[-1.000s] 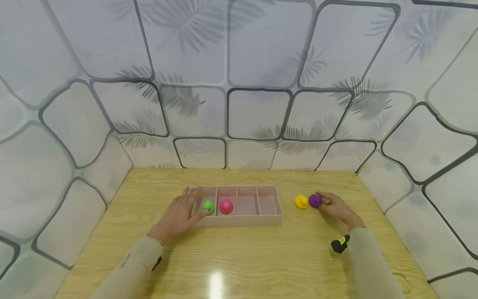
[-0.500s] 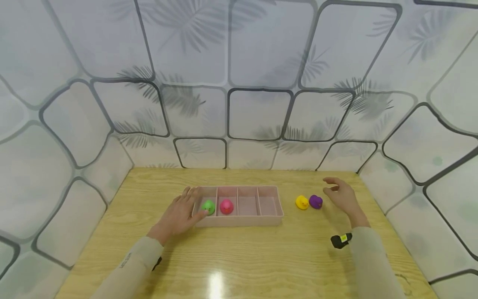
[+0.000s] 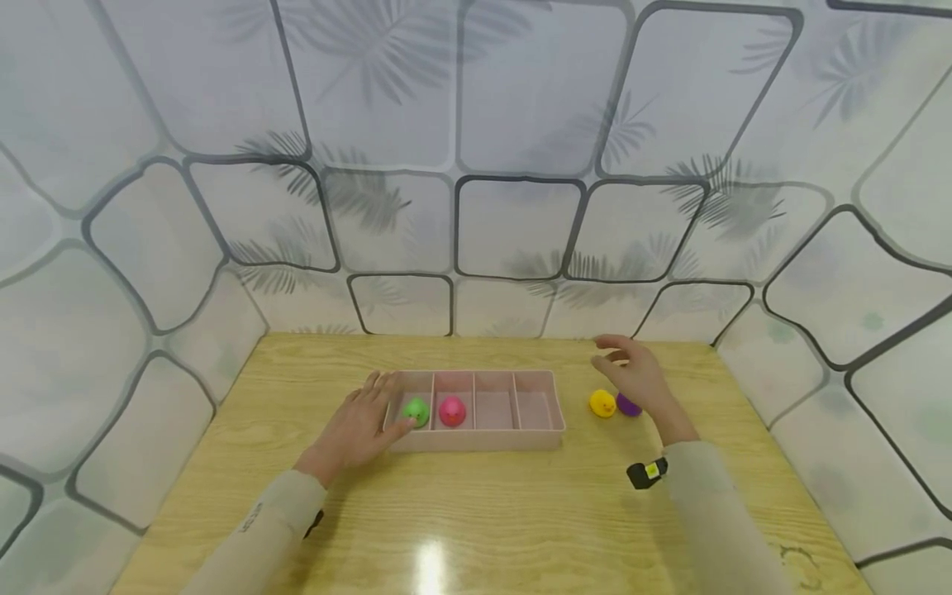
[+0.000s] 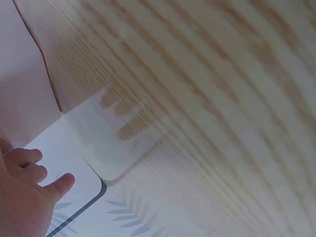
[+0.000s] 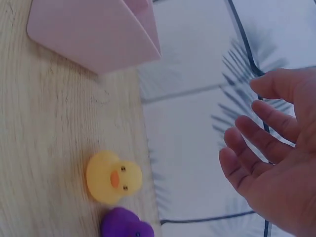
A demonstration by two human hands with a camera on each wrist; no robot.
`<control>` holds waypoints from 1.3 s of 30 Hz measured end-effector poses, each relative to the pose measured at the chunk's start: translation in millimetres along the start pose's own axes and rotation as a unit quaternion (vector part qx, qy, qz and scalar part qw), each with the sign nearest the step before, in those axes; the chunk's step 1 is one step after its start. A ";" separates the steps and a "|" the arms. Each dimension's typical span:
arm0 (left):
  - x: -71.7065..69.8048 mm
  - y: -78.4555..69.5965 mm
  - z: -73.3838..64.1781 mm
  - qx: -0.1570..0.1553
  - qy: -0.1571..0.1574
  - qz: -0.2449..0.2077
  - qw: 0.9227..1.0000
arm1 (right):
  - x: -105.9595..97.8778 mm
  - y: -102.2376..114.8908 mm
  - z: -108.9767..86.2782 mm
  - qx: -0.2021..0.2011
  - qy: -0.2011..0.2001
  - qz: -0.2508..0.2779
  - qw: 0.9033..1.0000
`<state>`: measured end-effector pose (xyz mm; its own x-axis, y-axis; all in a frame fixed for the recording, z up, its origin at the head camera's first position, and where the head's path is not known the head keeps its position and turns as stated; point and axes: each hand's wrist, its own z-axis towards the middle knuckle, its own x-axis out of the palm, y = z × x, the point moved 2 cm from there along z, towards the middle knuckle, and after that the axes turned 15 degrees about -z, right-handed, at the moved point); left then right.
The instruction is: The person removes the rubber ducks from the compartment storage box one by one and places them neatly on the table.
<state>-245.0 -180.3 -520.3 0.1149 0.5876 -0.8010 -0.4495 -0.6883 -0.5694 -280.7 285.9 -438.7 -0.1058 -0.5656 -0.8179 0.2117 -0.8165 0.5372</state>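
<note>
My left hand (image 3: 359,426) rests on the left end of a pink divided box (image 3: 476,440), fingers over its rim and thumb at the front edge. A green rubber duck (image 3: 416,411) sits in the leftmost compartment, and a pink rubber duck (image 3: 451,411) in the one beside it. Right of the box, a yellow rubber duck (image 3: 602,403) and a purple rubber duck (image 3: 627,405) stand side by side on the table. Above these two hovers my right hand (image 3: 636,376), holding nothing, its fingers loosely bent; it partly hides the purple duck in the head view.
The box's two right compartments (image 3: 533,409) show bare floors. A wood-grain table (image 3: 476,521) carries everything, with patterned walls (image 3: 513,231) at the back and both sides. A black wrist camera (image 3: 645,473) hangs by the right sleeve.
My right hand let go of the purple duck, drew back up and right, then swung left over the two loose ducks. The left hand stays on the box.
</note>
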 end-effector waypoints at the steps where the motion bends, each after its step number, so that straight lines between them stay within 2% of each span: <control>1: 0.0 0.1 0.2 0.000 0.000 0.000 1.000 | 2.6 3.8 1.0 -0.006 0.001 0.004 1.000; 15: 1.7 2.3 0.4 0.000 -0.001 0.000 1.000 | 34.9 43.3 2.5 -0.040 0.036 0.033 0.998; 33: -0.6 -0.3 -0.9 -0.009 0.001 -0.002 1.000 | 65.4 78.2 9.1 -0.101 0.059 0.054 0.992; 39: -1.5 -1.4 0.0 -0.011 0.003 0.003 1.000 | 78.0 88.4 10.9 -0.103 0.074 0.049 0.991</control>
<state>-244.6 -180.2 -518.3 0.1173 0.5817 -0.8049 -0.4308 -0.7004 -0.5690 -280.8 168.4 -452.8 0.0661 -0.6050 -0.7935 0.4097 -0.7086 0.5744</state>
